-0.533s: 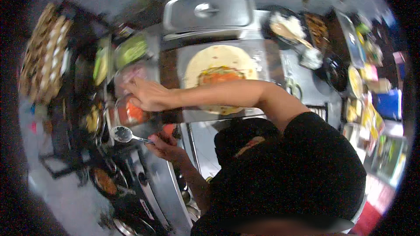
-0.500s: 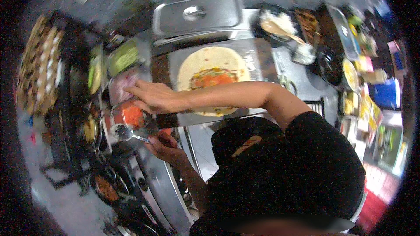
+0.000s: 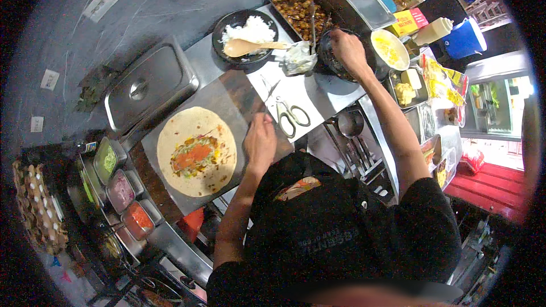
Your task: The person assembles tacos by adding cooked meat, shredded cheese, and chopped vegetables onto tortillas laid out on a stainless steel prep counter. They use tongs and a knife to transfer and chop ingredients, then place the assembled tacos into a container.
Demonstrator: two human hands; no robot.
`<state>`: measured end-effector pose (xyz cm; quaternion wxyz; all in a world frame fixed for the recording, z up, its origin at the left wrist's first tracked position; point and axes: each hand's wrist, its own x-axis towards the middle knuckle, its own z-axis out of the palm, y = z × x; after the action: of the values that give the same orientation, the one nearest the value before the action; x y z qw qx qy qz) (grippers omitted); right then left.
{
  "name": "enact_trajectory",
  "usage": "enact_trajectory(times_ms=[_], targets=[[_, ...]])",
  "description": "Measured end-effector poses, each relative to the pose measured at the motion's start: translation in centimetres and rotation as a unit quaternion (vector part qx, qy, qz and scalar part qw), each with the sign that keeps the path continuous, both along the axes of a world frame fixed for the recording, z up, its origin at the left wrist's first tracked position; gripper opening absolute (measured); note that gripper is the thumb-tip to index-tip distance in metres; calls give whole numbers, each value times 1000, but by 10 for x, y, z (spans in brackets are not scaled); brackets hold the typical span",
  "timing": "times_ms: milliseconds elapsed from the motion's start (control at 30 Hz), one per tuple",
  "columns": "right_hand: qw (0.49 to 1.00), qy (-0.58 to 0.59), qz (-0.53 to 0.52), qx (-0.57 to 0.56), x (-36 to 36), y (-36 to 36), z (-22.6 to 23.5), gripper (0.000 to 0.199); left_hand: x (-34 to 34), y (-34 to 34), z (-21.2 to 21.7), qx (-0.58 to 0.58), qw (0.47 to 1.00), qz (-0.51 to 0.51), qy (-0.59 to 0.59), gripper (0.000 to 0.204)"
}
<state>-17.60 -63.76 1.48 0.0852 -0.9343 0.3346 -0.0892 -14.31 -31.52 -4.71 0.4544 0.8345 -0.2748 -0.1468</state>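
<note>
A round flatbread [image 3: 224,136] lies on a sheet over the dark board, topped at its middle with orange shreds [image 3: 194,157] and a mixed chopped filling. At the board's right edge, beside the flatbread, is my left hand [image 3: 261,143]. Its fingers are pinched around a thin object pointing away from me, whose kind I cannot make out. My right hand [image 3: 348,51] reaches into a black bowl [image 3: 329,59] at the back right. Its fingers are curled downward, and whatever they grip is hidden. Scissors [image 3: 293,118] rest on the white surface between my hands.
Farther back are a black bowl of rice [image 3: 256,29] with a wooden spatula, a tray of browned pieces [image 3: 296,8] and a bowl of yellow shreds [image 3: 389,49]. Topping tubs [image 3: 122,190] line the left. A lidded steel pan [image 3: 151,88] stands behind the board.
The view has swung right. My right hand has gone from the topping tubs to the black bowl. My left hand, which held a spoon by the tubs, is now at the board's right edge.
</note>
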Motion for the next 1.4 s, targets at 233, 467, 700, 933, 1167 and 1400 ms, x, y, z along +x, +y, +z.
enact_trajectory(times_ms=[233, 467, 700, 933, 1167, 1400], targets=[[974, 225, -20, -12, 83, -58, -47, 34, -38, -97, -29, 104, 990, -33, -90, 15], [993, 90, -41, 64, 99, -72, -17, 33, -52, -102, -28, 204, 968, 9, -144, 12], [966, 168, 90, 176, 70, -115, 73, 33, -40, -106, -35, 160, 969, 23, -186, 8], [966, 186, 125, -132, 57, -149, 73, 26, -27, -93, -21, 26, 989, -15, -144, 5], [946, 248, 128, -165, 98, -158, 35, 22, -9, -76, -5, 22, 999, -32, -20, 8], [969, 184, 105, -131, 112, -165, 26, 26, 9, -66, 3, -34, 999, -31, 0, 8]])
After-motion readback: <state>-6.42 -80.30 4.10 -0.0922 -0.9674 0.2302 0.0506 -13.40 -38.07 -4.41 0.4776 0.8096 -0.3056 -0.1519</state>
